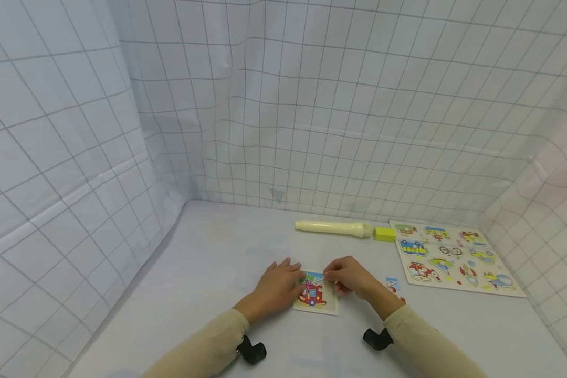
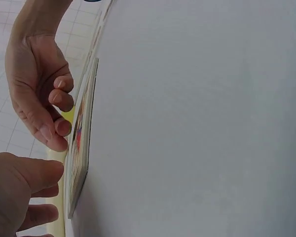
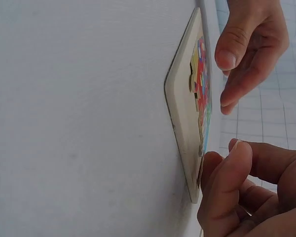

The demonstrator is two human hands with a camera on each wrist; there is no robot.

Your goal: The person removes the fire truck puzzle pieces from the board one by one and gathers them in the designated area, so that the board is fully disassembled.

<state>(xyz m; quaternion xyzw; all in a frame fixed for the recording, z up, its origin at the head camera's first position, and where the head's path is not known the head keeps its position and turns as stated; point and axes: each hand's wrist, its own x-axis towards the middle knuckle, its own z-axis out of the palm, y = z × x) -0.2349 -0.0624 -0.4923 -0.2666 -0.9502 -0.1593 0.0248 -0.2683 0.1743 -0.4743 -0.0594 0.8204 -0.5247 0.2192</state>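
Note:
A small jigsaw board (image 1: 328,307) with a red fire engine picture (image 1: 312,295) lies flat between my hands. Its right part shows bare pale wood. My left hand (image 1: 276,286) rests at the board's left side, fingers loosely extended and thumb over the picture's edge. At the upper right corner is my right hand (image 1: 352,275), with thumb and forefinger together and the other fingers curled; no piece shows between them in the right wrist view. Beside the right forearm lies a loose blue-and-red jigsaw piece (image 1: 392,284), and a red piece (image 1: 402,300) is partly hidden by that arm.
A cream tube-shaped stick (image 1: 331,227) lies behind the hands, with a yellow block (image 1: 384,234) at its right end. Farther right is a large board of vehicle pictures (image 1: 458,257). Gridded white curtains (image 1: 312,105) enclose the back and sides of the white table (image 1: 208,252).

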